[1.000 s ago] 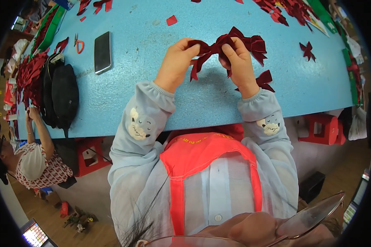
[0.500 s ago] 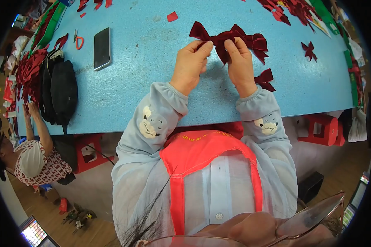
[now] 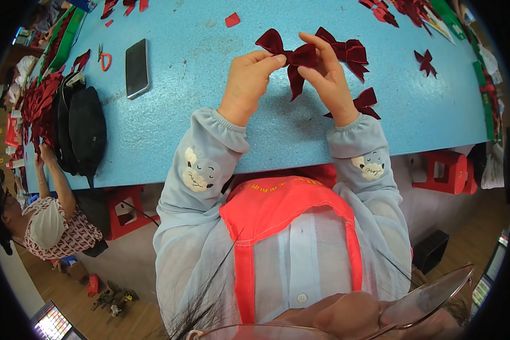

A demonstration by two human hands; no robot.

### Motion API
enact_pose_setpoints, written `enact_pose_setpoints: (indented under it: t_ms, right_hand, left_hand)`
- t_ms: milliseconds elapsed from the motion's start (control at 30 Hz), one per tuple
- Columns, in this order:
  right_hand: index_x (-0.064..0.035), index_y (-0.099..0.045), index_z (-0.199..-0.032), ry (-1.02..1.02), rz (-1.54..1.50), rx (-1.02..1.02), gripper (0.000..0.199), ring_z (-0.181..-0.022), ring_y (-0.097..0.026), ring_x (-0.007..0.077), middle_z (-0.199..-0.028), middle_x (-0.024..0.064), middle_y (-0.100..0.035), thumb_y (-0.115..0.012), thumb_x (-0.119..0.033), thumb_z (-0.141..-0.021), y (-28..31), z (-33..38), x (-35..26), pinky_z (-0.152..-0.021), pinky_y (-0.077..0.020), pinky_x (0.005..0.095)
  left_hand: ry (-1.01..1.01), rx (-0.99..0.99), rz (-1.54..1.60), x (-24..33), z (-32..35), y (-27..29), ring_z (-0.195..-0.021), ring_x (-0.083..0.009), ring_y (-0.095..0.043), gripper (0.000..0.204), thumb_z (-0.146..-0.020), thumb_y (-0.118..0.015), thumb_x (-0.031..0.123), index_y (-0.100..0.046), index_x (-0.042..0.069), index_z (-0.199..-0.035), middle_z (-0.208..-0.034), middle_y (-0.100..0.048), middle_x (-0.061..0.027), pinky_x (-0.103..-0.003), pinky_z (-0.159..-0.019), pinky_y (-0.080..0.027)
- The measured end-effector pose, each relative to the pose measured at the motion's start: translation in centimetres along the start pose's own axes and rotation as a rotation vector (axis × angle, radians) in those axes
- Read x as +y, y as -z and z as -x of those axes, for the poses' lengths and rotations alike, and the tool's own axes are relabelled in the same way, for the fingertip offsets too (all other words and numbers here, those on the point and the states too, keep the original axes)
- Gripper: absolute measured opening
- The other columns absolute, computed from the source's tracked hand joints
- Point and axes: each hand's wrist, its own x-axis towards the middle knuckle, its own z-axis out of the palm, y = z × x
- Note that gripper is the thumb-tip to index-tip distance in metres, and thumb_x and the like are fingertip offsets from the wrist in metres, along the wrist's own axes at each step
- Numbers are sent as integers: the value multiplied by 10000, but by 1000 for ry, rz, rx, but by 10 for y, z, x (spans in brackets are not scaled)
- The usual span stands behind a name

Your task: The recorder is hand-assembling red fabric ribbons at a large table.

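A dark red velvet bow [image 3: 300, 57] is held just above the blue table, its loops to either side and a tail hanging down. My left hand [image 3: 249, 82] pinches it beside the knot, thumb on top. Around its right loop, my right hand [image 3: 330, 79] has thumb and index finger spread apart, the thumb close to the loop's lower edge; the other fingers are partly hidden. Just beyond that hand lies a second velvet bow [image 3: 354, 54]. Another bow [image 3: 366, 103] rests beside my right wrist, partly covered by it.
On the blue table [image 3: 198, 113] lie a phone [image 3: 137, 68], orange-handled scissors [image 3: 105, 59], a black bag [image 3: 89, 124] and a small bow [image 3: 425, 63]. Red ribbon pieces [image 3: 39, 105] heap at the left, where a co-worker [image 3: 54, 221] sits. Red stools [image 3: 445, 173] stand below the edge.
My right thumb and index finger have come off the knot and spread around the right loop. My left hand has shifted slightly left and nearer, still pinching the bow.
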Motion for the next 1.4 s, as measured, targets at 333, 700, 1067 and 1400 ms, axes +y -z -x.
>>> enact_pose_setpoints:
  t_ms: [333, 700, 1067, 1400]
  right_hand:
    - [-49, -457, -1244, 86, 61, 58, 396, -1023, -499, 105, -1135, 28, -525, -457, 7, -853, 1, 0, 10, -886, -401, 240]
    - [-34, -510, -1129, 111, 271, 199, 302, -937, -532, 115, -1022, 46, -569, -414, 33, -850, 4, 4, 24, -851, -420, 241]
    - [-33, -515, -1007, 204, 212, 229, 200, -823, -528, 95, -893, 25, -561, -492, 39, -822, 7, -2, 23, -746, -438, 221]
    - [-20, -483, -953, 218, 76, 170, 153, -848, -524, 114, -911, 39, -538, -464, 54, -820, 5, -2, 25, -783, -435, 234]
  left_hand:
    - [-44, 36, -6, -9, 4, -8, -535, -40, -379, 184, -778, -640, 187, -649, 4, -757, -604, -497, 52, -223, -471, -288]
    - [-165, 30, -232, -15, 7, -16, -561, -49, -406, 214, -786, -632, 201, -644, -12, -766, -589, -513, 25, -237, -491, -330]
    - [-26, -215, -101, -15, 6, -7, -524, -31, -394, 144, -837, -610, 184, -589, 47, -877, -630, -485, 50, -193, -447, -283]
    - [90, -180, 262, -20, 0, -22, -497, -43, -401, 316, -728, -715, 181, -548, 35, -954, -693, -521, 17, -199, -411, -302]
